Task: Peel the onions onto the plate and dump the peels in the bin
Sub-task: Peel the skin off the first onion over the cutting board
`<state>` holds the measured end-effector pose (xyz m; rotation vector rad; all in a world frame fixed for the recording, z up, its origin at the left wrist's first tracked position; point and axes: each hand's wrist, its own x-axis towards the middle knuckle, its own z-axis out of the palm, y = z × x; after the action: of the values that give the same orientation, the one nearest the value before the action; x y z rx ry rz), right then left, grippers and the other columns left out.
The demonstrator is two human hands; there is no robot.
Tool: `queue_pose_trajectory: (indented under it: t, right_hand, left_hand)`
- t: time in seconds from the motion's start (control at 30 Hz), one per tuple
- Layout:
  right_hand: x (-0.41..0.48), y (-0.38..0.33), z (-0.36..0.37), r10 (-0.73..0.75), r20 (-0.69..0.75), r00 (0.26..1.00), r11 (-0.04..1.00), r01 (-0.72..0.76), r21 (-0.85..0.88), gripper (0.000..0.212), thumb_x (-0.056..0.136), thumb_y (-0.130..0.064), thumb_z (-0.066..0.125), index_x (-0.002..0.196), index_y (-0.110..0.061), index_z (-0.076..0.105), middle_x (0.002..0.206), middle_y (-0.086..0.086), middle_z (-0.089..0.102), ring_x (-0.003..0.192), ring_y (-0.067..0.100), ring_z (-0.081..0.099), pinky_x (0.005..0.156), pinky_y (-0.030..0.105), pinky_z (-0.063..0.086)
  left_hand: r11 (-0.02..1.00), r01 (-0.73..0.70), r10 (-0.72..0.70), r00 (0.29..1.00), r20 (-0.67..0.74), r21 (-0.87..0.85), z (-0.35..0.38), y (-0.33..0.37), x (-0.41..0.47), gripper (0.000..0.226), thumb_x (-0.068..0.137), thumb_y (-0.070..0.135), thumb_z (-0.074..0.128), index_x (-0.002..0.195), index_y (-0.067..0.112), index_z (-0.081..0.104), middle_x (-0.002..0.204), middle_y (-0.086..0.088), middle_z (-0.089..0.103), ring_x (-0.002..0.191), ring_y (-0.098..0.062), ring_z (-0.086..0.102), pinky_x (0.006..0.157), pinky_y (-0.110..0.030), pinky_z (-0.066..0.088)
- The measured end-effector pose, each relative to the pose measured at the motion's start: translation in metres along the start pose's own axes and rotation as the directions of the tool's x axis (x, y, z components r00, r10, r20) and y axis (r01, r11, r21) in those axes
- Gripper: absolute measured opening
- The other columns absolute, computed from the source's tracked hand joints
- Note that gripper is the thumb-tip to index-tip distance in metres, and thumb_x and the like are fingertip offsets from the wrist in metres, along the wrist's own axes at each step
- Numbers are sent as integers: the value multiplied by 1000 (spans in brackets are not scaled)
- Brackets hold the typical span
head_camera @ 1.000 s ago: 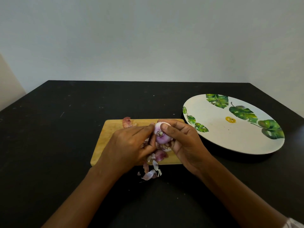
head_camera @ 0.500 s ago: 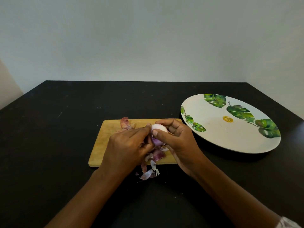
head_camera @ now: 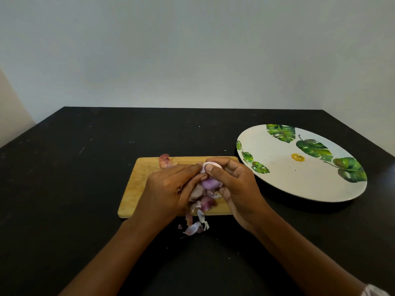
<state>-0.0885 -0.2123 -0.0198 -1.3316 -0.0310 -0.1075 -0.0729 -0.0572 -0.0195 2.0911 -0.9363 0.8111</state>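
Centrally, black table [head_camera: 85,189], wooden board [head_camera: 136,189], pale wall [head_camera: 192,50]

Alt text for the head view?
Left hand and right hand grip a small purple onion over a rectangular wooden cutting board. Purple peels lie on board and black table; a round white leaf-patterned plate sits to the right.

I saw the left hand [head_camera: 168,189] and right hand [head_camera: 235,186] gripping the onion [head_camera: 210,183] over the cutting board [head_camera: 141,189]; peels [head_camera: 203,202] lay beneath, some on the table [head_camera: 74,189], plate [head_camera: 299,180] to the right.
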Motion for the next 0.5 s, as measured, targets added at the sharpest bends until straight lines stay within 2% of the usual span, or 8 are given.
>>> queue_pose_trajectory:
  t: [0.13, 0.23, 0.33, 0.5]
  right_hand:
    - [0, -1, 0, -10, 21, 1000, 1000, 9, 26, 21, 65, -27, 72, 83, -16, 73, 89, 9, 74, 88, 24, 71, 81, 36, 58]
    - [0, 0, -1, -11, 18, 1000, 1000, 11, 21, 20, 65, -27, 72, 82, -17, 73, 89, 8, 74, 89, 25, 70, 82, 39, 58]
    - [-1, 1, -1, -13, 19, 1000, 1000, 13, 0, 22, 66, -29, 74, 85, -18, 73, 94, 12, 73, 94, 30, 70, 84, 44, 57]
    - [-1, 3, -1, -2, 17, 1000, 999, 3, -45, 15, 72, -23, 76, 86, -19, 73, 96, 12, 73, 95, 30, 69, 84, 44, 56]
  left_hand:
    - [999, 7, -9, 1000, -30, -41, 0, 0, 1, 29, 88, 24, 56, 106, 5, 68, 98, -5, 72, 93, 0, 61, 83, -7, 46]
    - [1000, -17, 17, 999, -44, 5, 0, 1, 2, 28, 88, 23, 55, 103, 4, 70, 95, -5, 72, 89, -2, 62, 82, -8, 47]
    - [997, -43, 47, 997, -69, 65, 1, 2, 1, 25, 88, 21, 57, 97, 4, 73, 87, -3, 73, 78, -5, 64, 72, -11, 49]
    - [980, -85, 102, 990, -93, 180, 3, 1, -2, 23, 86, 20, 57, 88, 5, 74, 76, -1, 72, 62, -7, 64, 58, -21, 49]
